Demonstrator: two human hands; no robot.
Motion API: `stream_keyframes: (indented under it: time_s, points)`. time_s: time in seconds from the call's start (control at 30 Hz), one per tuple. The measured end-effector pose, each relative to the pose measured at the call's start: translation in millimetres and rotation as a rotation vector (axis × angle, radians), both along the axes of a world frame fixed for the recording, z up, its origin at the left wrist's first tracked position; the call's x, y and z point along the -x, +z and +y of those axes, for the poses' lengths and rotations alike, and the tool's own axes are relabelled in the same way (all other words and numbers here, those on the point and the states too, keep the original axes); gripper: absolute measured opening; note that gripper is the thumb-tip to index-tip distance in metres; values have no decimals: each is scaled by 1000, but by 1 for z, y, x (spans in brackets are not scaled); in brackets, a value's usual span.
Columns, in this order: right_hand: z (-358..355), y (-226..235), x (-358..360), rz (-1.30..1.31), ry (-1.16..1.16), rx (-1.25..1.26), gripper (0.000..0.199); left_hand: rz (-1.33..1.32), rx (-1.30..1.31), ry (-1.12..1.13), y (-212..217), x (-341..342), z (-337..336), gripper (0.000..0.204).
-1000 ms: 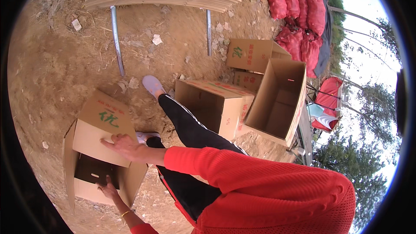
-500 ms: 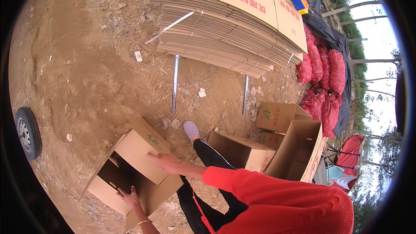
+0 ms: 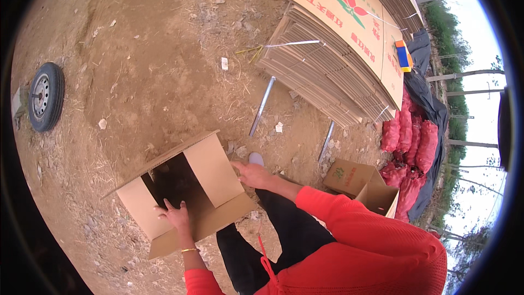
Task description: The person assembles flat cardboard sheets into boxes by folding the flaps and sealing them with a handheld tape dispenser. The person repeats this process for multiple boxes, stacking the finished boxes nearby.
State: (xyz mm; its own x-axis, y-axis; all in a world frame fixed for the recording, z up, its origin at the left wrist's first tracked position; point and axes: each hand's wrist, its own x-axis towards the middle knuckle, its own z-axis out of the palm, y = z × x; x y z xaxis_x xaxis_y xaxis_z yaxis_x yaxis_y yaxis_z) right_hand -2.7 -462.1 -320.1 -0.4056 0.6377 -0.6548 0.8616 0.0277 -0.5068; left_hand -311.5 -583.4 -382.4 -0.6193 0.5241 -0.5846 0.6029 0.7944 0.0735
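Note:
An open cardboard box [image 3: 229,207] stands tilted before me, its flaps spread and its inside dark. My left hand [image 3: 176,217] is over the opening beside the left flap [image 3: 139,207], fingers spread and gripping nothing. Against the box's right side, by the right flap [image 3: 214,169], rests my right hand [image 3: 254,175]. Its fingers are partly stretched out, and the box edge hides some fingertips.
A bound stack of flat cardboard [image 3: 327,71] stands on metal legs [image 3: 262,106] ahead to the right. An orange and blue object [image 3: 404,56] lies on top. Other boxes [image 3: 349,177], red mesh sacks [image 3: 426,145] and a wheel [image 3: 46,97] surround the dirt ground.
My right hand has moved off the right flap to the box's outer side. The left hand has lifted slightly. The view has swung, shifting the stack right and the wheel upward.

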Motion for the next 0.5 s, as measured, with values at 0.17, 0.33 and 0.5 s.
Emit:
stream_keyframes:
  time_s: [0.17,0.33,0.5]
  points:
    - [-7,9,10,-69,-90,-65,69,-37,-6,21,11,-1,11,80]
    - [-18,21,56,-43,-113,-247,71,-70,-61,69,15,12,5,76]
    - [-28,-11,57,-247,54,-198,66,-125,-30,62,16,-9,18,73]
